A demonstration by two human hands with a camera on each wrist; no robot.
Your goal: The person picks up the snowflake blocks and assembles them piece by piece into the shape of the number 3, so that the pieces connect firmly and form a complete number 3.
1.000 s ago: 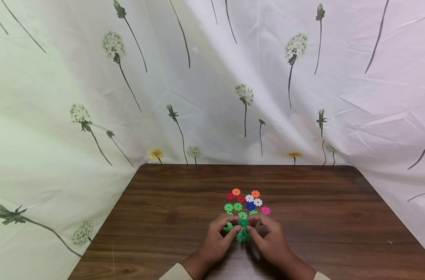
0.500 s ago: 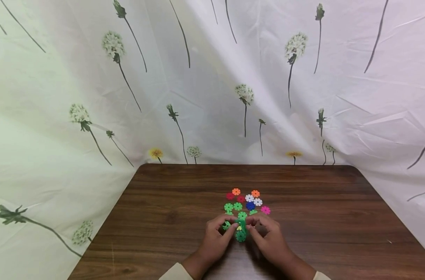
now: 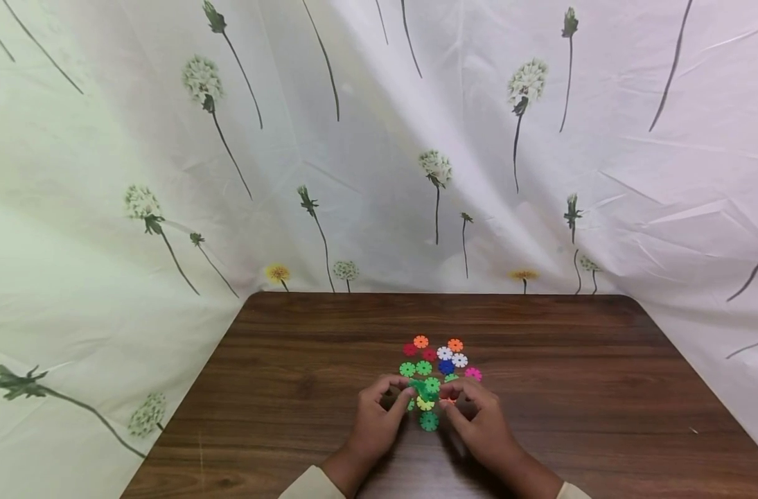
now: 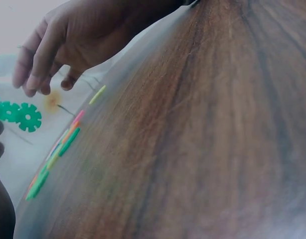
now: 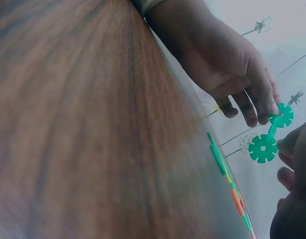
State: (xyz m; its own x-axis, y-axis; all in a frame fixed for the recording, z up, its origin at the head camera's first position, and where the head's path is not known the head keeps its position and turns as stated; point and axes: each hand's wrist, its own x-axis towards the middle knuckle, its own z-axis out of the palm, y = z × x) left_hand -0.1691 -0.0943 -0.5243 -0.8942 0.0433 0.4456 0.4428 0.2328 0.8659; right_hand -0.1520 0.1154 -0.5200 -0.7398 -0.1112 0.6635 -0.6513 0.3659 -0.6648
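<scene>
A chain of joined green notched plastic discs point(image 3: 421, 389) is pinched between the thumb and forefinger of my left hand point(image 3: 374, 414), raised over the table. In the left wrist view, the flat green discs point(image 4: 28, 117) stick out past the left fingertips. My right hand point(image 3: 481, 416) hovers just right of them, fingers loosely bent, its fingertips apart from the chain. The right wrist view shows one green disc point(image 5: 262, 148) facing the camera and another linked at an angle. Below the hands lie a yellow disc point(image 3: 425, 404) and a darker green disc point(image 3: 429, 421).
Loose notched discs lie flat beyond the hands: orange point(image 3: 420, 342), red point(image 3: 410, 349), white point(image 3: 459, 360), blue point(image 3: 446, 367), pink point(image 3: 473, 374) and several light green point(image 3: 407, 369). The brown wooden table point(image 3: 279, 388) ends against a flower-printed curtain point(image 3: 379, 173).
Both hands were at the green discs together. My left hand has drawn slightly left and up with the joined discs, turning them flatter, while the right hand stays nearly in place, apart from them.
</scene>
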